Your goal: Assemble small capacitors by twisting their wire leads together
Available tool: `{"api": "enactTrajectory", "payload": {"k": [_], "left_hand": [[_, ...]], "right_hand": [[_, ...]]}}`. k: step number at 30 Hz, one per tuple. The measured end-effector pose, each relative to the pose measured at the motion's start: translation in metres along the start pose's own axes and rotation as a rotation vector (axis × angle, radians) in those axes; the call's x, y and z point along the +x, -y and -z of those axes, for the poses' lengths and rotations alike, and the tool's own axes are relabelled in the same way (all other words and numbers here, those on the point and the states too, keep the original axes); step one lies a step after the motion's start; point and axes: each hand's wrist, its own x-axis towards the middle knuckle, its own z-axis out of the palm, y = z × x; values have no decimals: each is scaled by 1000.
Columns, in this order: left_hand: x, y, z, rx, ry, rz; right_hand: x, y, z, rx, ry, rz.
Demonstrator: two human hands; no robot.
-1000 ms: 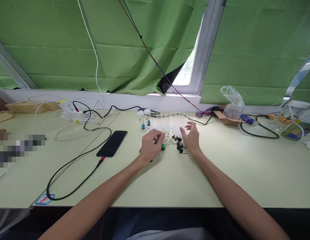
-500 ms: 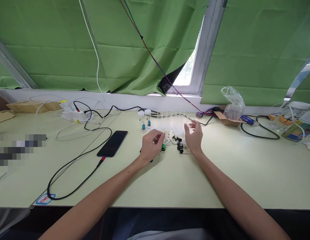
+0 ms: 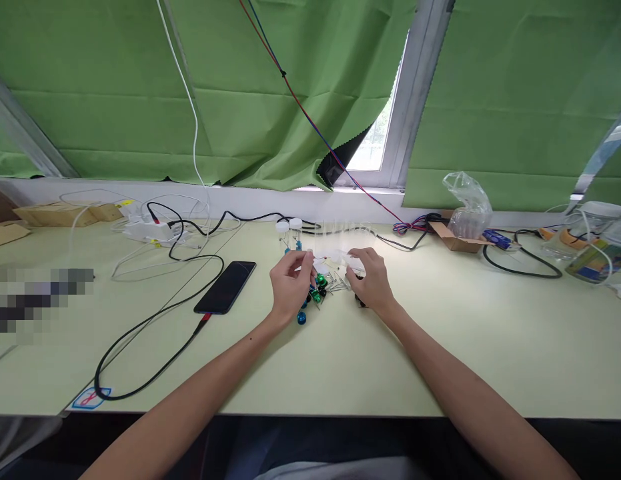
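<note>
A translucent whitish plastic tube (image 3: 341, 258) appears to be gripped between the thumb and fingers of the right hand (image 3: 369, 275), just above the surface (image 3: 440, 347); its outline is blurred by glare, and whether anything is contained in it cannot be made out. The thumb and fingertips of the left hand (image 3: 291, 283) are drawn together, but whether something small is pinched there cannot be told. Two clear cylindrical vials with white caps (image 3: 295, 225) are partly hidden behind the left hand; only bits of blue and thin lines can be glimpsed inside. Farther back, upright clear plastic tubes (image 3: 346, 231) are washed out by light and cannot be counted. Shiny green round pieces (image 3: 316, 295) and thin silver metal pins (image 3: 340, 283) are scattered between the hands, small black pieces (image 3: 360, 301) are mostly covered by the right hand, and a blue round piece (image 3: 301, 318) is seen near the left wrist. A crumpled clear plastic bag (image 3: 467, 208) is held in a brown cardboard box (image 3: 457, 241).
</note>
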Motion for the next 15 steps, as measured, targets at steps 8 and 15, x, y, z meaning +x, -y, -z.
{"api": "enactTrajectory", "payload": {"k": [8, 15], "left_hand": [[0, -2, -1, -29, -86, -32], [-1, -1, -3, -89, -63, -12]], "right_hand": [[-4, -6, -4, -45, 123, 39], [-5, -4, -6, -54, 153, 28]]}}
